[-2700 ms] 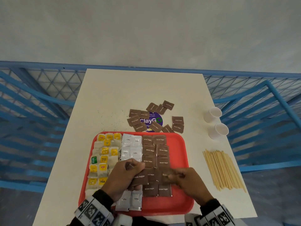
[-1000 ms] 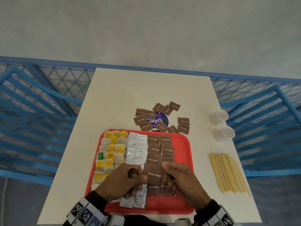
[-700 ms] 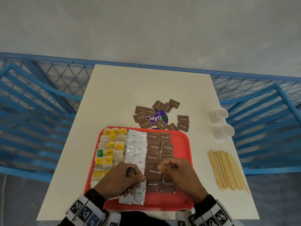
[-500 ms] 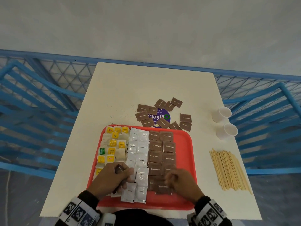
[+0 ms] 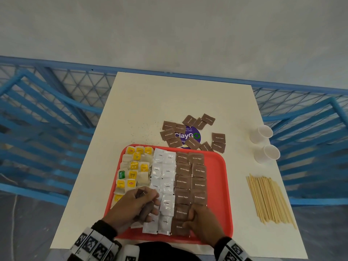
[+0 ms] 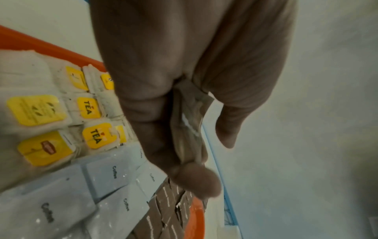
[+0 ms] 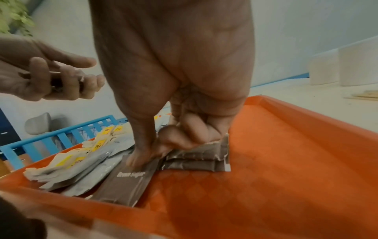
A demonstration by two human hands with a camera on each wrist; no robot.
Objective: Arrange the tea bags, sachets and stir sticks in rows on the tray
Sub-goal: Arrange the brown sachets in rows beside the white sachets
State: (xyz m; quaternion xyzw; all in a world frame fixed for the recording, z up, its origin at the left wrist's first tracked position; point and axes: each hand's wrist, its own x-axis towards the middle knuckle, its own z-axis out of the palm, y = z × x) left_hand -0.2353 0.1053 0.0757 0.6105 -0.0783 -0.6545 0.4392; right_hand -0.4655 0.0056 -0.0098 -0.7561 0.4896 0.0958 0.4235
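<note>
A red tray (image 5: 218, 178) holds columns of yellow-tagged tea bags (image 5: 134, 166), white coffee sachets (image 5: 163, 178) and brown sugar sachets (image 5: 190, 178). My left hand (image 5: 139, 206) hovers over the tray's near left and grips a small stack of brown sugar sachets (image 6: 189, 129) between thumb and fingers. My right hand (image 5: 199, 221) is down at the near end of the brown columns. Its thumb presses one brown sachet (image 7: 126, 179) while its curled fingers pinch the edge of the sachets (image 7: 204, 160) beside it. Loose brown sachets (image 5: 188, 132) lie beyond the tray. Stir sticks (image 5: 269, 198) lie in a pile to the right.
Two white paper cups (image 5: 263, 144) stand at the table's right edge, above the sticks. A purple round sticker (image 5: 188, 137) sits under the loose sachets. Blue railings (image 5: 47, 129) flank the white table (image 5: 169, 102) on both sides.
My right hand took a brown sugar sachet from my left hand's stack and lowered it onto the near end of the brown columns. My left hand stayed over the tray with its stack.
</note>
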